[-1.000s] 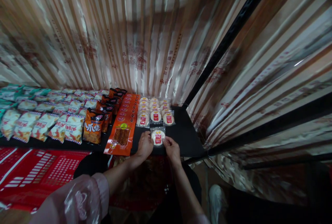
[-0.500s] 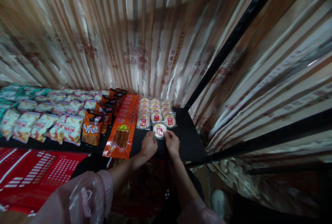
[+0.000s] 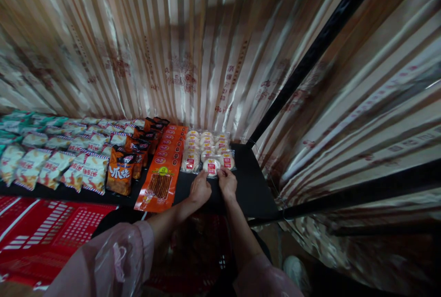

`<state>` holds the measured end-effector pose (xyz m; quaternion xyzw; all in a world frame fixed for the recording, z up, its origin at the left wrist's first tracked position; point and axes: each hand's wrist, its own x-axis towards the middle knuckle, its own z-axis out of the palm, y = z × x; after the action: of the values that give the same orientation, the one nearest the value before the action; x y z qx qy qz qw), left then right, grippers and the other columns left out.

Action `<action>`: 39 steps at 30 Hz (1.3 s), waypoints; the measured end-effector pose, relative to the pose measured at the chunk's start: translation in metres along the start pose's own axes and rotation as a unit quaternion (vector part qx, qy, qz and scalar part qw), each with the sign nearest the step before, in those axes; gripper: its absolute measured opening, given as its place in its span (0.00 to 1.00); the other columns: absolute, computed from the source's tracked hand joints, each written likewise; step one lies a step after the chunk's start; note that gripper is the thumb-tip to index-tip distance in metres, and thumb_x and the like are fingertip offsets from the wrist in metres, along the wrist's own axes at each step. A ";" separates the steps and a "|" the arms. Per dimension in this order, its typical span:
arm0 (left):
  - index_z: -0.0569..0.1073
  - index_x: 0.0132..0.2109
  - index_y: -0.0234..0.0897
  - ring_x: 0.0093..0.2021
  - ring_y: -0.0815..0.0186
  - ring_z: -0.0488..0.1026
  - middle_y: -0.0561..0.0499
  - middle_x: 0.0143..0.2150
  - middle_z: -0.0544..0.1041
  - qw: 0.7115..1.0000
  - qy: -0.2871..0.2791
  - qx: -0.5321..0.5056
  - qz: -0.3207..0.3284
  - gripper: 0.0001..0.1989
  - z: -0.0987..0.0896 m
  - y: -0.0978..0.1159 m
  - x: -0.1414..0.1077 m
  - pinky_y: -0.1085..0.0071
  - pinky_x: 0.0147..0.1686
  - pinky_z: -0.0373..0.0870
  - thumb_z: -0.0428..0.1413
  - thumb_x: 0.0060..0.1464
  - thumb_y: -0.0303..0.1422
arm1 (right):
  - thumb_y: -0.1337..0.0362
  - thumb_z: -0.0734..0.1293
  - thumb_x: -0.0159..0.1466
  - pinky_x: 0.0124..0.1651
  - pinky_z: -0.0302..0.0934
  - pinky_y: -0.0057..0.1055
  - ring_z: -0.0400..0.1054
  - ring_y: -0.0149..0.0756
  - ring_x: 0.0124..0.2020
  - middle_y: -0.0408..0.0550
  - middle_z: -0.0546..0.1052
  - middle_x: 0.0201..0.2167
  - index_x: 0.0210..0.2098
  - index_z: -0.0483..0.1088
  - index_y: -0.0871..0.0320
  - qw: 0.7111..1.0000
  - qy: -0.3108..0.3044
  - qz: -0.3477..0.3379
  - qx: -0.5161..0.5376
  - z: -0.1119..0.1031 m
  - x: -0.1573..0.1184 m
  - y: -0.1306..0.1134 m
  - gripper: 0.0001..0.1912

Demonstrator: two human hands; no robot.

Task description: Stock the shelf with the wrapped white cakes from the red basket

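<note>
Curtain (image 3: 186,35): pale, striped, shiny folds, dark-red print; hangs behind and to the right of the shelf.
Black shelf (image 3: 253,182): runs from the left edge to a corner at centre right; carries all goods listed below.
Red basket (image 3: 51,232): perforated, lower left, below shelf level.
Black post (image 3: 310,63): slants up and right from the shelf's far right corner.
White snack bags (image 3: 93,175): several rows on the left part of the shelf.
Orange-and-black bags (image 3: 120,175): one file, front to back, just right of the white ones.
Flat orange packet (image 3: 160,184): lies lengthwise front to back, between those bags and the round packs.
Round packs (image 3: 190,161): white, clear-wrapped, red labels; three columns.
Left hand (image 3: 200,189): fingers closed on the near left edge of the single pack (image 3: 211,166).
Right hand (image 3: 227,184): thumb and fingers pinching its right edge.
Single pack: at the front of the middle column, overlapping it in view; contact with the shelf cannot be told.
</note>
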<state>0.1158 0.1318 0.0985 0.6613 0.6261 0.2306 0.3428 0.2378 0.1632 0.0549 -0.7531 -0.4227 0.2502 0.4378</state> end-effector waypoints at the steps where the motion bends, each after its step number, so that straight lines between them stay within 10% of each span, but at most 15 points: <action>1: 0.66 0.57 0.27 0.62 0.63 0.59 0.41 0.62 0.63 1.000 0.000 0.003 0.000 0.24 0.000 0.000 0.001 0.71 0.62 0.54 0.47 0.51 0.19 | 0.56 0.63 0.53 0.37 0.63 0.29 0.72 0.37 0.32 0.48 0.79 0.29 0.36 0.75 0.57 1.000 -0.001 -0.001 0.000 0.001 0.000 -0.002 0.16; 39: 0.68 0.56 0.32 0.61 0.62 0.61 0.44 0.60 0.66 1.000 0.002 0.002 0.002 0.25 -0.001 -0.002 0.012 0.68 0.61 0.57 0.47 0.50 0.20 | 0.66 0.56 0.60 0.49 0.58 0.37 0.60 0.41 0.45 0.53 0.69 0.43 0.48 0.70 0.56 0.963 0.052 -0.214 -0.156 0.022 -0.027 0.006 0.19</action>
<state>0.1152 0.1438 0.0964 0.6630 0.6257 0.2317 0.3395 0.2103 0.1480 0.0388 -0.7160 -0.5845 0.0420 0.3795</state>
